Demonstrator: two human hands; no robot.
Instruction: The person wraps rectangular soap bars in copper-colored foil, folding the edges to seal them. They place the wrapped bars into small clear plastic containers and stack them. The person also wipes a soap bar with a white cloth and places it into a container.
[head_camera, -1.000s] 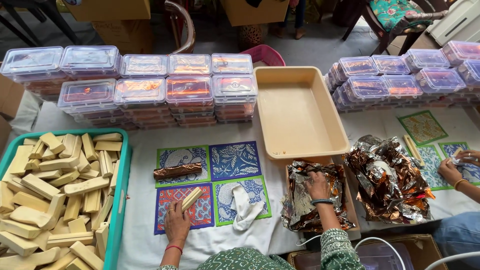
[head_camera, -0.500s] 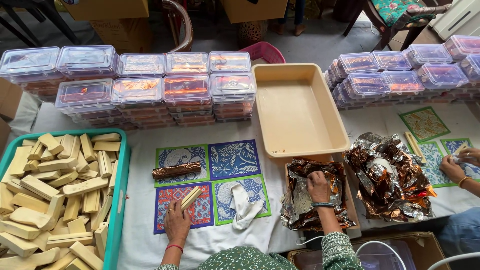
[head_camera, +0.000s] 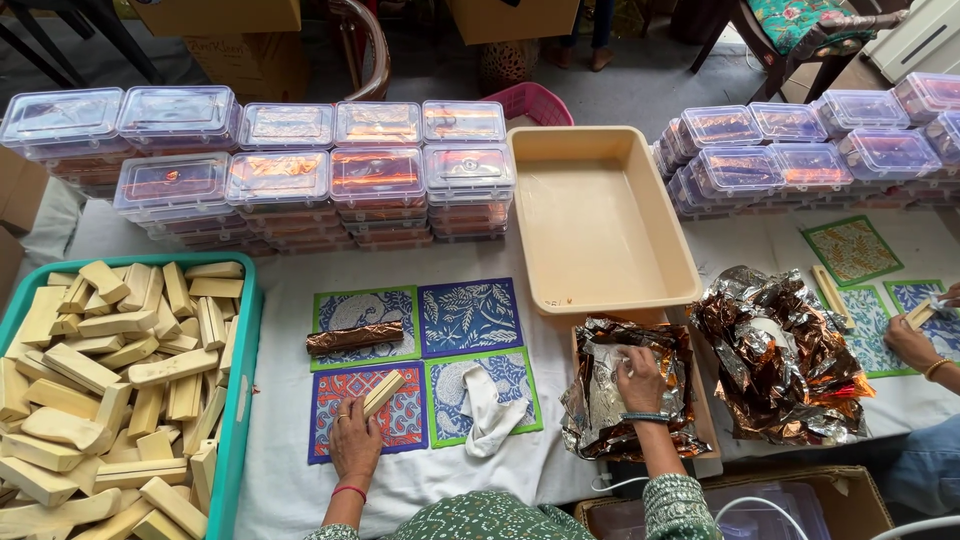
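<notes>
The left hand is laid flat on a red patterned mat, fingers loosely spread, and a pale wooden block is touched at the fingertips; no closed grip is seen. The right hand is pressed into a crumpled sheet of copper foil, with the fingers curled on it. A white cloth lies on a green-edged mat between the 2 hands. Just beyond, a foil-wrapped bar lies across another green-edged mat, beside a blue leaf-patterned mat.

At the left edge, a teal tray heaped with wooden blocks bounds movement. To the right, a second foil heap lies, and another person's hand is seen at the far right edge. Bare surface lies open between tray and mats.

Further off, an empty beige tub stands, flanked by stacks of clear lidded boxes on the left and more of them on the right.
</notes>
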